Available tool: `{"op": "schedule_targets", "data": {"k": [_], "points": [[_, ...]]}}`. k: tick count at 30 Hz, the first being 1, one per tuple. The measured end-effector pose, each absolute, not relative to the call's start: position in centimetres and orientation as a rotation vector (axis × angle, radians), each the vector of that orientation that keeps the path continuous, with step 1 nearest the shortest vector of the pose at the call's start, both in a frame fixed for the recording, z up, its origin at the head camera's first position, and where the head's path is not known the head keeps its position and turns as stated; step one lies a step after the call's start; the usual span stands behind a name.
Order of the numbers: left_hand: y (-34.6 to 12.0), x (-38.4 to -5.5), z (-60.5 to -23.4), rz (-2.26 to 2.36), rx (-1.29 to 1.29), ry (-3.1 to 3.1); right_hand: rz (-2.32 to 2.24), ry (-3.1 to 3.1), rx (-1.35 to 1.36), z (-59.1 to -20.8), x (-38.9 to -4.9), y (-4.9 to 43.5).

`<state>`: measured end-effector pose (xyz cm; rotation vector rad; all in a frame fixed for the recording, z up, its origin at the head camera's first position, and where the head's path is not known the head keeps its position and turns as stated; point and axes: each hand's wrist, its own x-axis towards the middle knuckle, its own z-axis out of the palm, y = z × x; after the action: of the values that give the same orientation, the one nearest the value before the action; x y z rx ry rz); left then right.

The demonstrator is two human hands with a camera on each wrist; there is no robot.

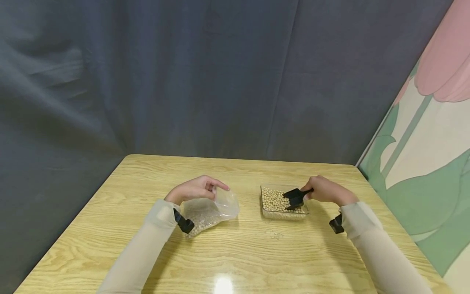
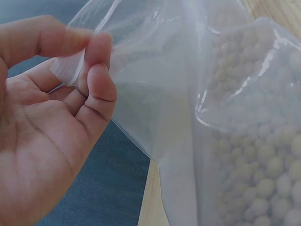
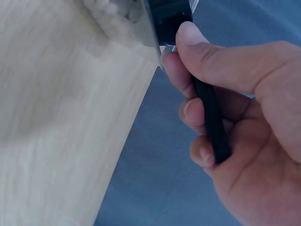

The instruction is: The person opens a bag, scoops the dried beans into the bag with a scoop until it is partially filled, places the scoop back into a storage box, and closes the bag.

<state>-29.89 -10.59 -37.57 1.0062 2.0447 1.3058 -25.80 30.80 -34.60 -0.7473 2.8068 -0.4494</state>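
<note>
My left hand (image 1: 196,189) pinches the top edge of a clear plastic zip bag (image 1: 227,203), its fingers curled at the mouth. Pale round beans fill the lower part of the bag (image 2: 254,174), which lies on the table. In the right wrist view, my right hand (image 3: 244,103) wraps its fingers round the handle of a black scoop (image 3: 214,122), thumb along the top. The scoop's blade (image 1: 295,199) dips into a clear rectangular container (image 1: 284,215) of yellowish beans (image 1: 273,199), at its right side.
Both hands work over a light wood-grain table (image 1: 235,261). A few faint small marks (image 1: 274,234) show on it in front of the container. A dark blue curtain (image 1: 205,81) hangs behind, and a flower-painted wall (image 1: 433,163) stands on the right.
</note>
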Motion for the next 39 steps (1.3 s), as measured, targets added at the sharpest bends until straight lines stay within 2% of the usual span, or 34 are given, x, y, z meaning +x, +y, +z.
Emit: {"op": "schedule_targets", "data": {"k": [11,39], "points": [[-10.6,-29.8,-37.6,1.309,0.993,2.038,-0.503,2.845,-0.851,-35.4,-25.8,30.6],[-10.4,-29.7,-37.7,1.319,1.003,2.02,-0.743,2.72,-0.618,-38.3,-25.9,30.2]]}}
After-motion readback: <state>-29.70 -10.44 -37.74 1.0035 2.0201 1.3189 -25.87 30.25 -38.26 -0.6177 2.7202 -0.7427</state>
